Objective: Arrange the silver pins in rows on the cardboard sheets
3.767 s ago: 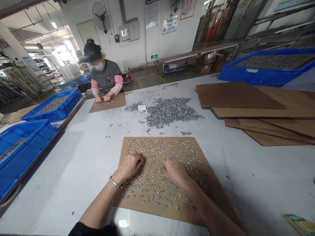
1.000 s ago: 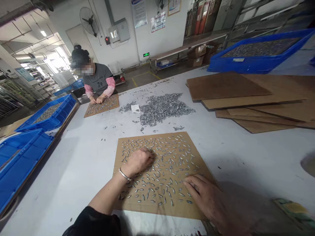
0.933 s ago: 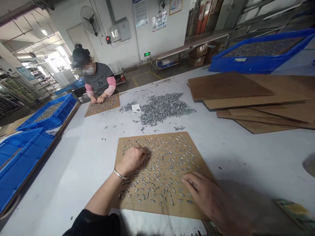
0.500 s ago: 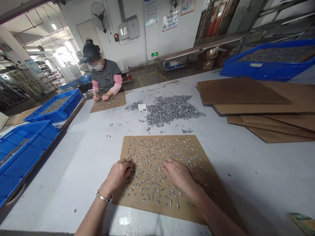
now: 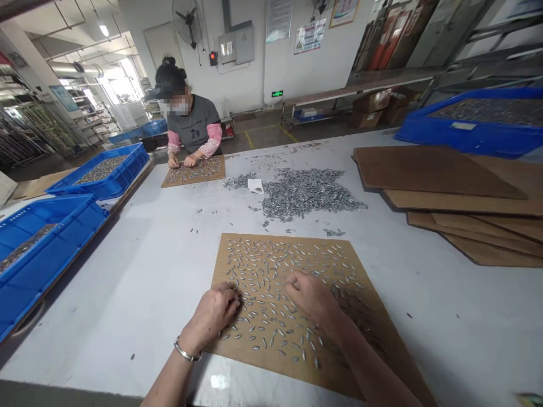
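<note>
Hands are laid palm-down on a square brown cardboard sheet: left hand loosely curled, right hand flatter, neither gripping. Small silvery oval metal pieces are kept spread singly, fingertips touching them, presumably for sorting.

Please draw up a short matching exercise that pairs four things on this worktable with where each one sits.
Things:
1. left hand
2. loose heap of metal pieces
3. stack of bare brown boards
4. blue crate

Places:
A. at the table's left edge
B. beyond the far edge of the near board, mid-table
C. on the right side of the table
D. on the near board, at its left side, among spread metal pieces

Pairs: 1-D, 2-B, 3-C, 4-A
</note>
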Tool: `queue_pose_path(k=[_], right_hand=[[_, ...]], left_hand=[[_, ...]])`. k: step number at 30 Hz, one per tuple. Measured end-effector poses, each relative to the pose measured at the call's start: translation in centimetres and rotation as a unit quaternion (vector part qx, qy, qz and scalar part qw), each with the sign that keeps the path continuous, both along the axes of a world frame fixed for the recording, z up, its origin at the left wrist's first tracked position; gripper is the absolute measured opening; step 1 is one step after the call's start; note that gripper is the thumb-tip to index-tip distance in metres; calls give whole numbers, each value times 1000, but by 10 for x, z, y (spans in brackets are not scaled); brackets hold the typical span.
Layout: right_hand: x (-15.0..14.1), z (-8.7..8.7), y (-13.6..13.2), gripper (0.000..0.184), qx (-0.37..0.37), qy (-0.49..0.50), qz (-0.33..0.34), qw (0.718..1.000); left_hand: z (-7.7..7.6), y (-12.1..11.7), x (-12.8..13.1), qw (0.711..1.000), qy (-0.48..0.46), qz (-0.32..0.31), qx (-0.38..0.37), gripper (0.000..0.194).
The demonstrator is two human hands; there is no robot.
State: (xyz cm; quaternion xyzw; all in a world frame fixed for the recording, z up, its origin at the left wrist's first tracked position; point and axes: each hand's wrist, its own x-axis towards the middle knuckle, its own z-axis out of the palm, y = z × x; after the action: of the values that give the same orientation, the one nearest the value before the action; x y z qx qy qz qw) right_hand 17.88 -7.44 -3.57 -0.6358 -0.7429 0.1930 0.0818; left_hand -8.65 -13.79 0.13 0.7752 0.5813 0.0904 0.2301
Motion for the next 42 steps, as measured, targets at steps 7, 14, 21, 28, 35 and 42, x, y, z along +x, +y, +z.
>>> queue_pose_path(k=[7,14,21,28,35,42], right_hand=[[46,15,9,18,30,190,-41,980],[33,7,19,23,-5,154,38,987],[20,-1,25,25,37,31,51,998],[42,-16,20,24,75,70,54,993],[47,-11,18,25,49,76,60,994],[26,-6,28,24,33,57,81,995]], left_hand=[[-8,-1,-14,1000,-7,15,15,26],[-8,-1,-11,999,-22,10,22,26],[6,54,56,998,68,4,4,24],[-2,93,116,986,154,32,-48,24],[0,98,115,978,193,24,-70,32],[-4,108,104,981,184,-12,-65,27]])
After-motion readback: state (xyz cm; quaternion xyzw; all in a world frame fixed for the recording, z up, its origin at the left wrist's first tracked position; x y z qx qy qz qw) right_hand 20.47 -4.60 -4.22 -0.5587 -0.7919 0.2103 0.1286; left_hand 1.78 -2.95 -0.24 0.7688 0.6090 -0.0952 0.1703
